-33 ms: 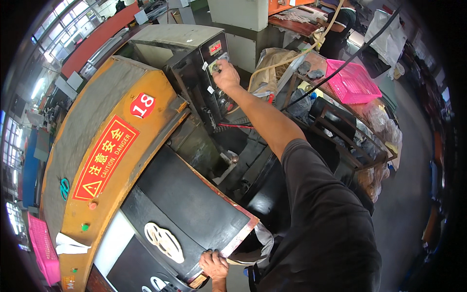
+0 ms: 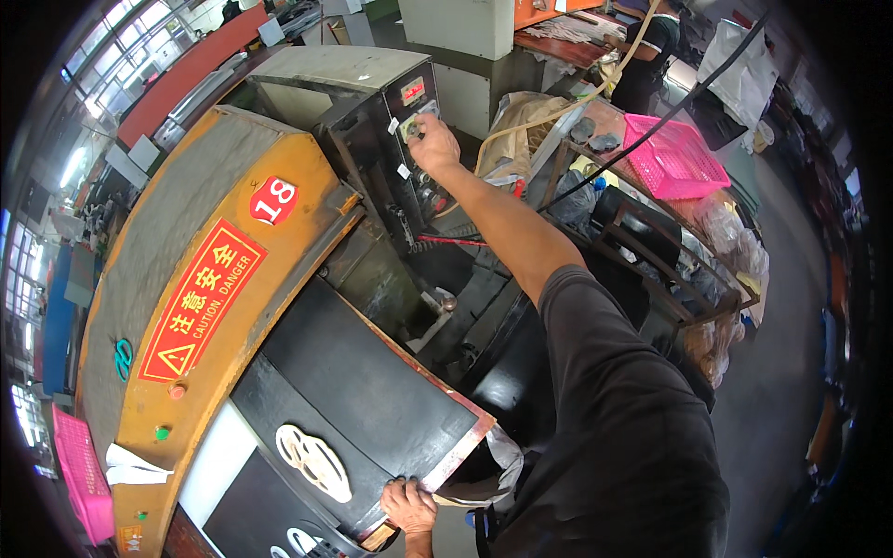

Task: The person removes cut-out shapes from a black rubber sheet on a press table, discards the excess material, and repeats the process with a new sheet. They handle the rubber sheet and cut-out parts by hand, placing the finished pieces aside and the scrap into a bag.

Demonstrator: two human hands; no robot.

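1. Head view, right hand [image 2: 433,147]: arm stretched out, hand against the face of the dark control panel [image 2: 400,107], just below a small red display [image 2: 412,90]. Fingers bent, tips drawn together at the panel; cannot tell whether they are clamped on a control, as the hand covers the spot.
2. Head view, left hand [image 2: 409,505]: lies on the near edge of the black board [image 2: 363,363], fingers bent over its surface near the corner. Cannot tell whether they grip the edge or only rest.
3. Board position: in front of the person, beside the curved orange machine beam [image 2: 302,158]. A cream looped cut-out [image 2: 316,462] lies on black material just left of the left hand.
4. On the beam: red warning label [image 2: 203,299], red button [image 2: 178,391], green button [image 2: 163,433], teal scissors [image 2: 123,360].
5. Surroundings: one pink basket [image 2: 684,177] at upper right, another pink basket [image 2: 79,474] at lower left. Co-worker [image 2: 642,74], partly visible, near the top right.
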